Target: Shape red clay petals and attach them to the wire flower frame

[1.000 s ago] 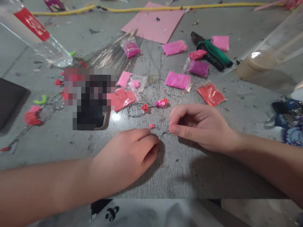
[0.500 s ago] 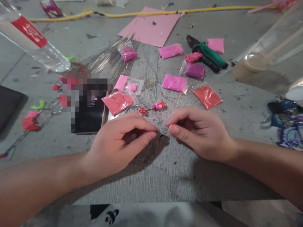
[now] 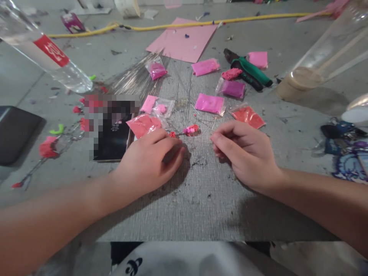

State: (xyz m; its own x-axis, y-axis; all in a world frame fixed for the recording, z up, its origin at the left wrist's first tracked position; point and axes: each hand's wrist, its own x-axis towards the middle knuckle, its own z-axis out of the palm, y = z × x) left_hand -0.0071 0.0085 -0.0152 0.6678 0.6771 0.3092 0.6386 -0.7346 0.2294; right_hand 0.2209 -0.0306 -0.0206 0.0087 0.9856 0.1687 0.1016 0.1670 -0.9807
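Note:
My left hand (image 3: 151, 159) rests low over the table, thumb and index finger curled towards each other. Anything between its fingertips is hidden. My right hand (image 3: 245, 153) is closed in a pinch, apart from the left; what it holds is too small to make out. Just beyond the left fingertips lies a thin wire stem with pink and red clay petals (image 3: 191, 130). A bag of coral-red clay (image 3: 145, 125) is partly behind my left hand. Behind my right hand lies a bag of red clay (image 3: 247, 116), and a bag of bright pink clay (image 3: 209, 103) sits between them.
A phone (image 3: 110, 134) lies left of my left hand, near a bundle of thin wires (image 3: 133, 74). Green-handled pliers (image 3: 250, 69), more clay packets and pink paper (image 3: 184, 38) lie farther back. A water bottle (image 3: 54, 53) and a plastic cup (image 3: 304, 76) flank the work area.
My left hand has moved slightly left and down to the table. The right hand has shifted right and up, widening the gap. The small pink bit between them no longer shows. The view has tilted slightly.

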